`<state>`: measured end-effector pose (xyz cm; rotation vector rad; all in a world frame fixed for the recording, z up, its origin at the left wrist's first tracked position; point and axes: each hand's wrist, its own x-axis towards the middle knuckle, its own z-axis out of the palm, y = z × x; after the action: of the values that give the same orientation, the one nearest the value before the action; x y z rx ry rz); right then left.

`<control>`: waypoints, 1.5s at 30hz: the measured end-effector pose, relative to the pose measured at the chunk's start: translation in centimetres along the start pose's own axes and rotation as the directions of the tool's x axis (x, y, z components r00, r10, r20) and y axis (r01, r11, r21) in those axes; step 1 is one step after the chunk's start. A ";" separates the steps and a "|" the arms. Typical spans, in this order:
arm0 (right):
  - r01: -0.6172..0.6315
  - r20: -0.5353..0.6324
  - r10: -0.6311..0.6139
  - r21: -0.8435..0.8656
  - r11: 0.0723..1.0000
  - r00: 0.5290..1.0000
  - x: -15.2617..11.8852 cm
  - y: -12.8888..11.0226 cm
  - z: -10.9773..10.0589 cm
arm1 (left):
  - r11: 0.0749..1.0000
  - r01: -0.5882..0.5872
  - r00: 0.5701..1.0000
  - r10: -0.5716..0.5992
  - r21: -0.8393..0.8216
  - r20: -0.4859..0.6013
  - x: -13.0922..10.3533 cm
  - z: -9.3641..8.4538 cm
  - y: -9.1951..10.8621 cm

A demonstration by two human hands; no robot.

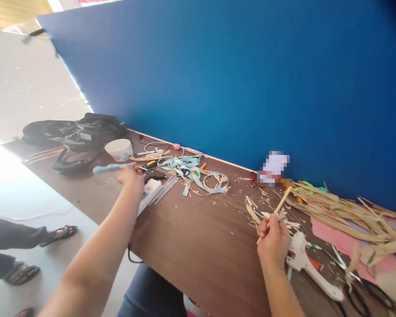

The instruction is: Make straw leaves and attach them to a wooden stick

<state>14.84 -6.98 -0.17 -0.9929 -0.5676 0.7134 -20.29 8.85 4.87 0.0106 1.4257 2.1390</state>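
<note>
Brown tabletop [198,233] below, and the right hand [273,235] has its fingers pinched around a pale strip [283,200] slanting up and away from them, while the left hand [132,177] has its fingers clasped on a light-blue stick [107,168] that pokes out to their left! Just right of the right fingers lies a white glue gun [302,259], scissors [353,276] beyond it, and right of the left fingers sit a black glue gun [154,177] and looped light-blue ribbon [180,163]. Farther out, beyond the left fingers, it's a white bowl [119,152], then black bags [95,127], with a blue panel [224,88] towering behind.
</note>
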 end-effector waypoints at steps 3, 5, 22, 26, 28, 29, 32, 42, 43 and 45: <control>-0.008 -0.012 0.008 -0.003 1.000 1.000 0.1 0.1 -0.1 | 0.997 0.071 0.997 -0.071 0.003 0.015 0.2 0.6 1.4; -0.040 0.000 0.040 -0.032 0.999 0.999 0.3 0.3 -0.3 | 0.993 0.117 0.989 -0.119 0.022 0.088 -1.1 1.8 1.3; -0.241 0.243 0.331 -0.336 0.911 0.912 0.6 1.7 -0.9 | 0.821 -0.128 -0.185 -0.570 0.556 0.800 -23.7 -3.3 -12.7; -0.229 0.250 0.336 -0.374 0.899 0.908 0.4 1.9 -0.9 | 0.836 -0.096 -0.150 -0.549 0.540 0.823 -22.7 -3.9 -13.3; -0.211 0.262 0.330 -0.395 0.894 0.907 0.3 2.0 -0.8 | 0.840 -0.101 -0.143 -0.543 0.534 0.827 -22.5 -4.3 -13.5; -0.204 0.268 0.328 -0.401 0.893 0.906 0.3 2.0 -0.8 | 0.839 -0.099 -0.141 -0.545 0.535 0.827 -22.5 -4.4 -13.7; -0.208 0.264 0.325 -0.391 0.897 0.908 0.3 1.9 -0.7 | 0.837 0.001 -0.070 -0.546 0.548 0.835 -22.3 -4.2 -14.0; 0.067 0.112 -0.042 -0.229 0.971 0.993 0.5 1.9 -1.1 | 0.838 0.378 0.259 -0.504 0.394 0.824 -20.5 -2.7 -14.3; 0.090 0.109 -0.067 -0.228 0.969 0.992 0.5 1.8 -1.0 | 0.842 0.363 0.256 -0.503 0.400 0.826 -20.6 -2.7 -14.2; 0.123 0.122 -0.095 -0.243 0.962 0.988 0.5 1.6 -1.0 | 0.849 0.335 0.245 -0.497 0.409 0.832 -20.7 -2.7 -14.2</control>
<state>15.43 -6.59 -1.95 -1.1506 -0.8172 0.6100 2.63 1.02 -2.34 0.7172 0.7079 1.1273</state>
